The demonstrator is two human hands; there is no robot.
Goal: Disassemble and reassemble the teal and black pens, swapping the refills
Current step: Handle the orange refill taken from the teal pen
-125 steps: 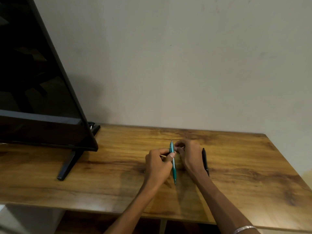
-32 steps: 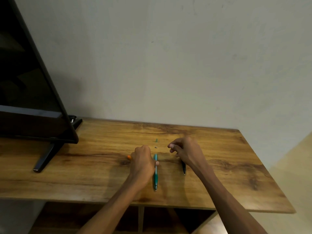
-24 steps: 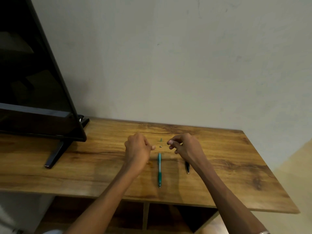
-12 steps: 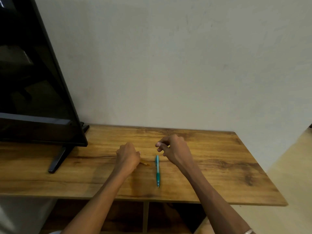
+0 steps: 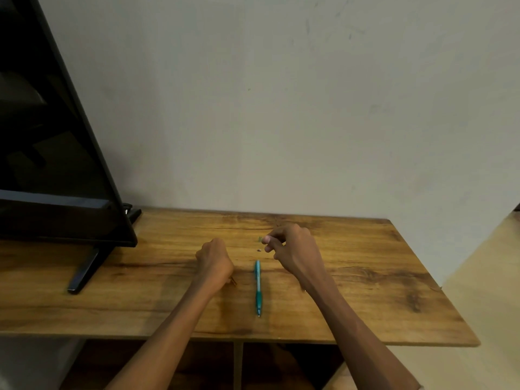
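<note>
Lying lowest in the frame, just below centre, the teal pen [image 5: 257, 287] rests flat on the wooden table [image 5: 365, 291], its long axis running nearly straight up the picture, tip end toward the bottom edge and open end toward the wall. Left of it, the left hand [image 5: 215, 261] sits knuckles-up, fingers curled into a fist; a short orange-brown end [image 5: 233, 282] protrudes beneath it (possibly a refill, too small to confirm). Right of the pen and slightly higher, the right hand [image 5: 295, 253] hovers with thumb and forefinger brought together near a tiny green part [image 5: 260, 238]; whether they actually pinch it cannot be told. A second small dark part [image 5: 258, 250] lies on the table between that green piece and the pen's upper end. The black pen is not visible, probably hidden under the right hand. Judgement: both hands flank the teal barrel about equally, and the loose parts lie in line with its axis, just beyond its upper end, nearest the right fingertips.
</note>
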